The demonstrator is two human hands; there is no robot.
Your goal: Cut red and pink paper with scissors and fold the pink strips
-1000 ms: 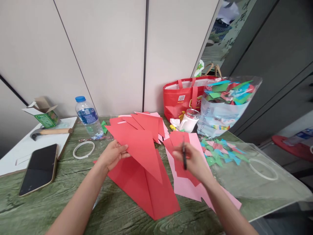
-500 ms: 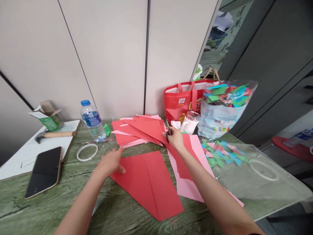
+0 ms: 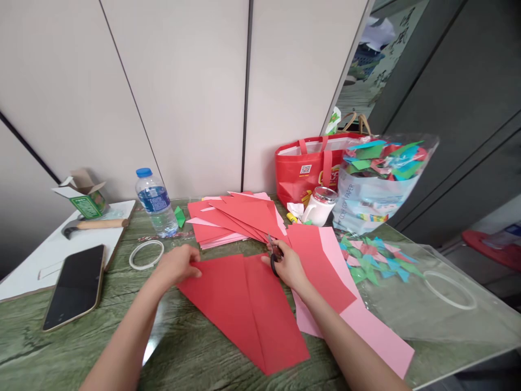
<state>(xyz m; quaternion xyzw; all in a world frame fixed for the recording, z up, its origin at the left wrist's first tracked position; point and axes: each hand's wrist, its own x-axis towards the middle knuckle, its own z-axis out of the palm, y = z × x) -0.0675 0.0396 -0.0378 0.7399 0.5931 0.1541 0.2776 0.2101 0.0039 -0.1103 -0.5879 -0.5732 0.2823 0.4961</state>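
A creased red paper sheet [image 3: 223,298] lies on the table in front of me. My left hand [image 3: 179,265] pinches its upper left corner between thumb and fingers. Small scissors with dark handles [image 3: 274,265] are held in my right hand [image 3: 290,267], points facing away from me. That hand's fingertips also rest at the sheet's upper right corner. Just beyond is a loose pile of red and pink paper [image 3: 232,217]. Another red sheet [image 3: 319,266] overlaps pink paper [image 3: 378,336], partly under my right forearm.
At left are a phone [image 3: 75,288], a hammer [image 3: 95,224], a tape roll [image 3: 146,255] and a water bottle [image 3: 155,203]. Behind on the right stand a white mug [image 3: 319,209], a red bag [image 3: 293,174] and a bag of paper scraps [image 3: 366,195]. More scraps [image 3: 378,258] lie nearby.
My right hand, with the scissors, has come back from the pile to the front red sheet's upper corner. My left hand's spread fingers have closed on the sheet's left corner.
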